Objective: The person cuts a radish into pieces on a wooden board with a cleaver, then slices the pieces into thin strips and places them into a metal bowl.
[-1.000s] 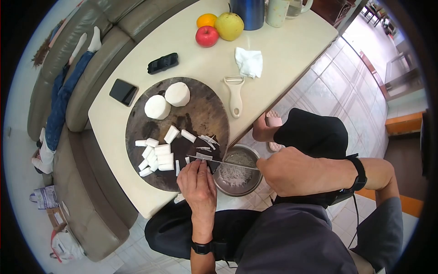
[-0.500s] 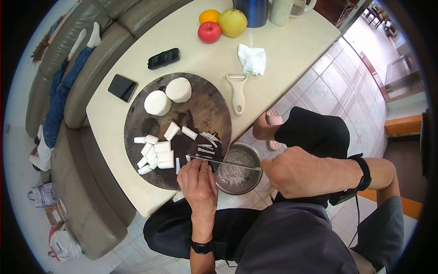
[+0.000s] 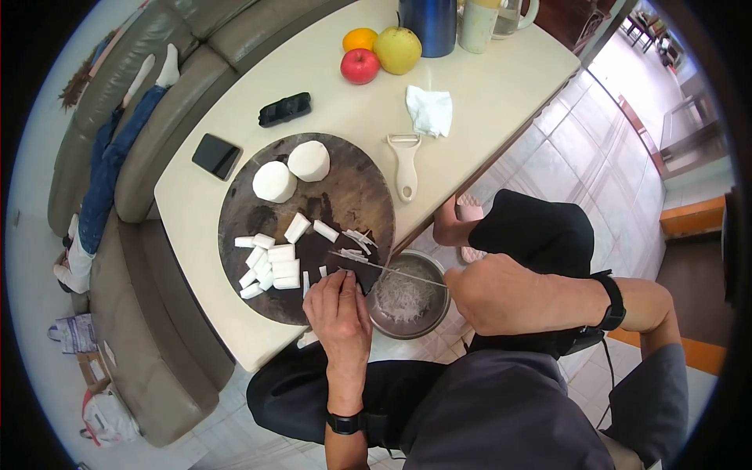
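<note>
My right hand point(image 3: 489, 291) is closed round the handle of a knife point(image 3: 395, 272). The blade reaches left over the steel bowl point(image 3: 435, 307) to the round wooden cutting board point(image 3: 235, 215), its tip at a small pile of thin white radish strips point(image 3: 356, 247). My left hand point(image 3: 338, 313) rests on the board's near edge, fingers bent and together. Its fingertips hide what lies beneath them. Beside them stand narrow white slices point(image 3: 305, 283). Farther left lie several white radish blocks point(image 3: 280, 253), with two thick radish rounds point(image 3: 309, 161) behind. Shreds point(image 3: 403, 298) lie in the bowl.
On the table point(image 3: 329, 82) are a peeler point(image 3: 406, 168), a white tissue point(image 3: 429, 110), a phone point(image 3: 215, 156), a black case point(image 3: 284, 110), fruit point(image 3: 397, 51) and a blue flask point(image 3: 428, 27). A person point(image 3: 110, 172) lies on the sofa point(image 3: 149, 337).
The knife has moved away from my left fingertips, toward the far side of the board. The loose strips have been pushed closer together. My left hand stays nearly in place.
</note>
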Tool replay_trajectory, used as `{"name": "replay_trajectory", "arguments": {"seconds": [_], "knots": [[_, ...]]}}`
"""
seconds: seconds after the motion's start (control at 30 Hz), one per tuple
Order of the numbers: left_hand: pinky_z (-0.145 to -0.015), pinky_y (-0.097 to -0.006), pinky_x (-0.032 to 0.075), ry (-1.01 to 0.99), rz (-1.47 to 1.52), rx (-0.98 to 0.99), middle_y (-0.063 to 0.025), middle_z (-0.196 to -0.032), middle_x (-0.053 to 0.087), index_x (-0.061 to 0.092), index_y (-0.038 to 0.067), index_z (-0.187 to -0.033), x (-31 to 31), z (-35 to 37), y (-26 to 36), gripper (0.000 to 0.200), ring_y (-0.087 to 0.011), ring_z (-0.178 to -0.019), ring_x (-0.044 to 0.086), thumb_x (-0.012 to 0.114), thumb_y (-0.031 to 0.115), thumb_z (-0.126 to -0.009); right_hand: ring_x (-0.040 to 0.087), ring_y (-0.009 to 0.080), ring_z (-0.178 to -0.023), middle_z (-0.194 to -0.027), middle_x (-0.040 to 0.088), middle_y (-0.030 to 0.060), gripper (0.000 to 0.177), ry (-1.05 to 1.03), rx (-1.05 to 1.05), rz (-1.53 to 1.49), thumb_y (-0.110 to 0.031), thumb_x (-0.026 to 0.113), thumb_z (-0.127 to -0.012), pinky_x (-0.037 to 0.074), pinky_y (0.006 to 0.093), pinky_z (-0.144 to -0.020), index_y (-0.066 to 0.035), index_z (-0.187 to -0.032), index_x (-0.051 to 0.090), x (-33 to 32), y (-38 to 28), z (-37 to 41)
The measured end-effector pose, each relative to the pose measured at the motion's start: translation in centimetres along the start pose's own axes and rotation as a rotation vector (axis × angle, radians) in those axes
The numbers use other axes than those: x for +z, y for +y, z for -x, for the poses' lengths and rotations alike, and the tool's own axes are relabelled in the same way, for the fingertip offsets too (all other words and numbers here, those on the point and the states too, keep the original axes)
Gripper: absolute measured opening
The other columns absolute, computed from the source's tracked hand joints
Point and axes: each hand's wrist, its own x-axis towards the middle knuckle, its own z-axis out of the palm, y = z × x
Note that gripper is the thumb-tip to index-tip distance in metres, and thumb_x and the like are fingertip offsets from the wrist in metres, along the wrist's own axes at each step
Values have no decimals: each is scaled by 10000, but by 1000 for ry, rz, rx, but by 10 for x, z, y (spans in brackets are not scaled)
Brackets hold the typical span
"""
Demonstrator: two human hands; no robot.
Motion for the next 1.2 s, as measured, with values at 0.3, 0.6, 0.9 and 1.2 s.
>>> {"name": "replay_trajectory", "arguments": {"seconds": [0.3,0.6,0.9,1.2], "knots": [[-819,-380,415,50,-83,-192,-111,-968,636,650,8,-977,-15,-4,-13,217,-284,-909,583,676,25,-762,561,401,-536,-533,513,189,103,95,-115,-145,-48,568,-751,445,458,-499,28,-745,499,10,-2,4],[-784,-371,428,-32,52,-60,-93,-921,647,646,43,-928,-6,-12,-13,245,-271,-867,600,592,-54,-709,622,400,-665,-664,599,227,118,112,16,-102,-51,596,-709,498,451,-596,46,-755,547,4,10,-4],[-782,-375,453,-29,91,120,-105,-959,636,652,10,-930,-3,-6,-1,304,-285,-910,595,593,-70,-643,607,392,-619,-616,572,218,119,138,-36,-101,-56,593,-710,486,446,-560,40,-735,528,-1,10,9],[-845,-428,451,-60,78,89,-138,-1030,605,646,-38,-990,-1,7,-2,354,-314,-960,582,621,-60,-637,603,383,-581,-563,547,197,171,115,-187,25,-61,626,-654,479,442,-524,49,-729,520,-9,13,5]]}}
